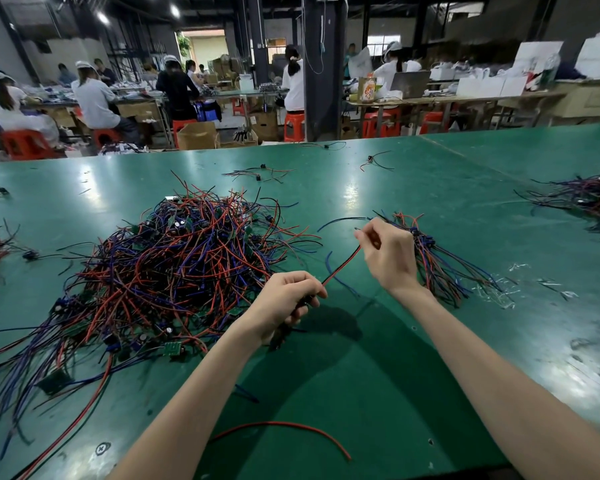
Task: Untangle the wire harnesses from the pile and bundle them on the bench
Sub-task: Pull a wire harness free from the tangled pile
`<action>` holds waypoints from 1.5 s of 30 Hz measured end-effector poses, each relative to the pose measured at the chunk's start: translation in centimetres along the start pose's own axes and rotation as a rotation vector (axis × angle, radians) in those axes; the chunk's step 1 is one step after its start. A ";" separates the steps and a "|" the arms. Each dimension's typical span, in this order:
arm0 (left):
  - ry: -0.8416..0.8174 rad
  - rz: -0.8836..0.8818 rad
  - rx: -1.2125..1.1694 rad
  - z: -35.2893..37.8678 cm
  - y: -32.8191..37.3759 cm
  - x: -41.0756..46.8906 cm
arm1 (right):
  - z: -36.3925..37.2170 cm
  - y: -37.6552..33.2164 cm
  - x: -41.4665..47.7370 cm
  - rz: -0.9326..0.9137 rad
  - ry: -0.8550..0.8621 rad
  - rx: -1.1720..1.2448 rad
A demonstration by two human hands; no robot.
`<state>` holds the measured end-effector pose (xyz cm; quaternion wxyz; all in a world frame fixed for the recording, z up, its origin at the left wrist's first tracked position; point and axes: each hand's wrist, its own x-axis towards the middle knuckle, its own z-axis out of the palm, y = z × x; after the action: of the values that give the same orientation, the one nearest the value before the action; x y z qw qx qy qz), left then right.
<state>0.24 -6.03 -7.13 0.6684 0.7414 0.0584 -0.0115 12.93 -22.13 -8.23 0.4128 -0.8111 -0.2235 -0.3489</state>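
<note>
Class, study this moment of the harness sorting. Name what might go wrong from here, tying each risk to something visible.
1. The red wire is stretched between the left hand and right hand; a harder tug might strain its ends.
2. The bundle behind the right hand fans out close to the pile, so stray ends may re-tangle.
3. The loose wire near the bench edge could be swept off by a forearm.

Overhead ceiling lamps (pixel 103 17) only, and the hall behind is dim. The green counter (pixel 413 368) is well lit, with white glare patches mid-span and near its right edge. Soft dark shadow under the left hand (pixel 284 301) and both forearms. Wide-angle bow on the counter's far edge, corners stretched. Foreground sharp, far workers (pixel 94 95) slightly soft.
</note>
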 end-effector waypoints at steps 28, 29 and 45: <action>0.005 0.082 0.049 -0.2 -0.1 -0.1 | -0.6 -1.7 0.4 0.542 -0.062 0.487; 0.011 0.086 0.053 -0.3 0.0 -0.1 | -0.7 -1.6 0.6 0.633 -0.050 0.602; 0.381 0.192 -0.363 -1.8 2.3 -0.5 | 0.6 -9.5 -3.7 0.515 -0.783 0.887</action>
<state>-0.15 -4.49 -4.65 0.7652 0.6006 0.1137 0.2019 4.51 -16.57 -6.39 0.6672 -0.6585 -0.2788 0.2086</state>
